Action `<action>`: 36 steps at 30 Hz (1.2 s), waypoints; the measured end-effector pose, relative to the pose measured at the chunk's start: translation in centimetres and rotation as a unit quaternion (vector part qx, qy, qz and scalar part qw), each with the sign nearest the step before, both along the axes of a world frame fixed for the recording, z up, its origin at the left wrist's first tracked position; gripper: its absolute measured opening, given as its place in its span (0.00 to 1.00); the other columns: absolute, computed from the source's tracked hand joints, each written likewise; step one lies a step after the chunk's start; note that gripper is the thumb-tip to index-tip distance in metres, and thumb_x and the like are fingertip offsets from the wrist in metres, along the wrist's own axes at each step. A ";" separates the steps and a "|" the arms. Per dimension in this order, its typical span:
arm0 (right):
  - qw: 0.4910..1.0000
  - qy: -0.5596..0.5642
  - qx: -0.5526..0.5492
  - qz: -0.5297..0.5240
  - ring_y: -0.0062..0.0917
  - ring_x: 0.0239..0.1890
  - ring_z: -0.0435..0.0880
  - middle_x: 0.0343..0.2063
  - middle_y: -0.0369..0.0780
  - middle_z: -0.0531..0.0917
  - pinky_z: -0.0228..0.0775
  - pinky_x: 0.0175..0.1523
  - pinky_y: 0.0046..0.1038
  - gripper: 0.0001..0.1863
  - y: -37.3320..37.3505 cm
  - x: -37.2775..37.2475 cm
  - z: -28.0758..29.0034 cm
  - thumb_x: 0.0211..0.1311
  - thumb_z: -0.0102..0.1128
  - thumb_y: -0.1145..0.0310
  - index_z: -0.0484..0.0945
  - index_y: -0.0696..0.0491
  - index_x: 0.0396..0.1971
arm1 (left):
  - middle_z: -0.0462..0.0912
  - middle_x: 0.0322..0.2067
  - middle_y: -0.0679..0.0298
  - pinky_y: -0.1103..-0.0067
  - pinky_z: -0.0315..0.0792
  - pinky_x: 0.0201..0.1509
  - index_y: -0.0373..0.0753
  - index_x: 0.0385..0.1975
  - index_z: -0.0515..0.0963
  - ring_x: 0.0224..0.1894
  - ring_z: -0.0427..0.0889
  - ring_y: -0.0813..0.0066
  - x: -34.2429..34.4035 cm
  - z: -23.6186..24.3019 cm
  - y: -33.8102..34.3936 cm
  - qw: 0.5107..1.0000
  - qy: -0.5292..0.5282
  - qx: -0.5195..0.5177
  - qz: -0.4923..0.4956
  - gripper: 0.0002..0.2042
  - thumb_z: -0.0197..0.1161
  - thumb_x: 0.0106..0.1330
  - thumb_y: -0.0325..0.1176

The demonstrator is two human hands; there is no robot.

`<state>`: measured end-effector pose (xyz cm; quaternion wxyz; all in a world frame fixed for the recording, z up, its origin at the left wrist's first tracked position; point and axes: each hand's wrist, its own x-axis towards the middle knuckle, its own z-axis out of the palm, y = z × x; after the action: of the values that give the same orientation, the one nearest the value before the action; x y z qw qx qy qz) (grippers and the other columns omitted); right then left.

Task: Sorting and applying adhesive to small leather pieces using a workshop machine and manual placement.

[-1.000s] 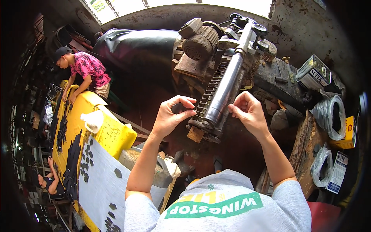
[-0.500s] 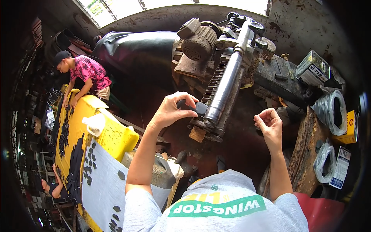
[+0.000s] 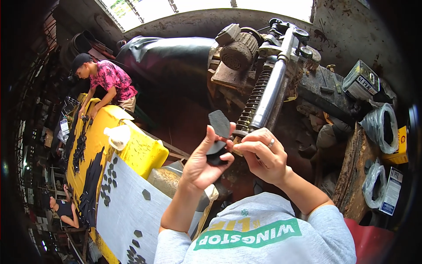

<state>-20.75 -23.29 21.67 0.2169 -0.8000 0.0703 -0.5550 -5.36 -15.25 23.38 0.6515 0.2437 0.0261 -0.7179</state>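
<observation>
My left hand (image 3: 200, 171), palm up, grips a flat dark grey rubber piece (image 3: 219, 123) with angled corners, upright between thumb and fingers. Lower in the same hand lies another dark piece (image 3: 215, 150), partly covered by the fingers. My right hand (image 3: 266, 156), with a ring on one finger, comes in close beside it. Its fingertips are pinched together near the pieces' edge; whatever is between them is hidden. Just beyond both hands stands a machine with a long shiny metal roller (image 3: 271, 90) and a ribbed shaft (image 3: 255, 103) alongside.
A dusty motor (image 3: 239, 53) adjoins the roller. At left, several small dark pieces lie on a grey sheet (image 3: 132, 207), beside a yellow-covered table (image 3: 94, 145) with dark strips. A person in a pink shirt (image 3: 112, 81) bends over it; another sits lower left. Plastic bags (image 3: 373, 185) and boxes stand right.
Both hands have drawn back toward me from the roller's end and come together. The left hand has turned palm up with the dark piece raised. My right hand has moved left beside it.
</observation>
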 end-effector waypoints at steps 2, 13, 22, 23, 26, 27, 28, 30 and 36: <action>1.000 -0.004 -0.004 0.004 0.31 0.28 0.76 0.26 0.40 0.76 0.71 0.34 0.29 0.14 0.2 0.7 -0.3 0.37 0.66 0.83 0.77 0.58 0.30 | 0.76 0.49 0.64 0.82 0.67 0.32 0.41 0.28 0.75 0.36 0.72 0.79 -0.7 0.0 0.7 1.000 0.002 0.001 0.004 0.12 0.62 0.58 0.44; 0.998 -0.030 -0.024 -0.052 0.29 0.26 0.75 0.25 0.38 0.75 0.69 0.30 0.27 0.14 0.1 -0.8 -0.4 0.37 0.69 0.80 0.78 0.57 0.29 | 0.77 0.43 0.67 0.83 0.65 0.33 0.40 0.44 0.73 0.37 0.70 0.83 -2.6 0.5 0.7 0.999 -0.007 -0.011 -0.032 0.18 0.62 0.59 0.43; 0.989 -0.059 -0.041 -0.128 0.27 0.26 0.75 0.26 0.37 0.75 0.68 0.29 0.25 0.14 -1.0 -4.6 -0.3 0.37 0.69 0.83 0.78 0.57 0.28 | 0.75 0.47 0.67 0.85 0.66 0.33 0.41 0.50 0.71 0.37 0.72 0.85 -4.7 1.2 -1.5 0.991 -0.087 -0.020 -0.104 0.20 0.63 0.60 0.40; 0.989 -0.058 -0.049 -0.125 0.27 0.25 0.75 0.26 0.38 0.75 0.67 0.28 0.25 0.14 -1.2 -4.9 -0.3 0.37 0.69 0.84 0.78 0.58 0.28 | 0.75 0.49 0.66 0.85 0.66 0.33 0.41 0.46 0.72 0.38 0.72 0.84 -5.0 1.5 -1.7 0.989 -0.095 -0.021 -0.108 0.17 0.63 0.60 0.39; 0.990 -0.057 0.003 -0.127 0.24 0.28 0.75 0.26 0.37 0.75 0.68 0.31 0.22 0.11 -1.5 -5.9 0.1 0.40 0.68 0.83 0.78 0.56 0.26 | 0.74 0.51 0.63 0.84 0.66 0.33 0.42 0.39 0.72 0.38 0.73 0.83 -5.5 1.6 -1.9 0.986 -0.141 -0.027 -0.089 0.11 0.63 0.61 0.38; 0.990 -0.058 0.003 -0.128 0.24 0.28 0.75 0.26 0.37 0.75 0.68 0.31 0.22 0.11 -1.7 -6.2 0.1 0.40 0.68 0.83 0.78 0.56 0.26 | 0.74 0.51 0.61 0.84 0.67 0.33 0.42 0.34 0.72 0.38 0.73 0.82 -5.6 1.5 -1.9 0.981 -0.179 -0.031 -0.065 0.09 0.62 0.61 0.37; 0.982 -0.097 0.131 -0.100 0.21 0.28 0.75 0.26 0.36 0.75 0.67 0.32 0.20 0.09 -1.8 -6.5 0.0 0.43 0.67 0.82 0.78 0.57 0.26 | 0.74 0.51 0.58 0.84 0.67 0.33 0.42 0.32 0.70 0.38 0.73 0.81 -5.4 1.5 -2.1 0.975 -0.207 -0.065 -0.047 0.08 0.62 0.61 0.36; 0.922 -0.127 0.364 -0.039 0.13 0.27 0.73 0.25 0.33 0.76 0.62 0.33 0.14 0.04 -2.6 -7.6 -0.3 0.52 0.64 0.80 0.76 0.59 0.24 | 0.74 0.50 0.51 0.85 0.68 0.31 0.40 0.29 0.69 0.37 0.73 0.78 -4.3 1.4 -2.4 0.942 -0.311 -0.122 0.007 0.11 0.61 0.61 0.39; 0.687 -0.187 0.683 0.164 0.15 0.23 0.74 0.21 0.34 0.76 0.66 0.31 0.17 0.03 -5.5 -10.2 -3.5 0.55 0.61 0.74 0.78 0.58 0.28 | 0.79 0.42 0.54 0.90 0.64 0.28 0.37 0.35 0.74 0.29 0.72 0.88 0.8 -0.5 -4.5 0.817 -0.554 -0.124 0.101 0.07 0.63 0.60 0.28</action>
<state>-30.93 -28.77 18.13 0.7991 -0.3097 0.2560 -0.4472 -4.55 -19.78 22.84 0.6494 0.5132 -0.4039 -0.3896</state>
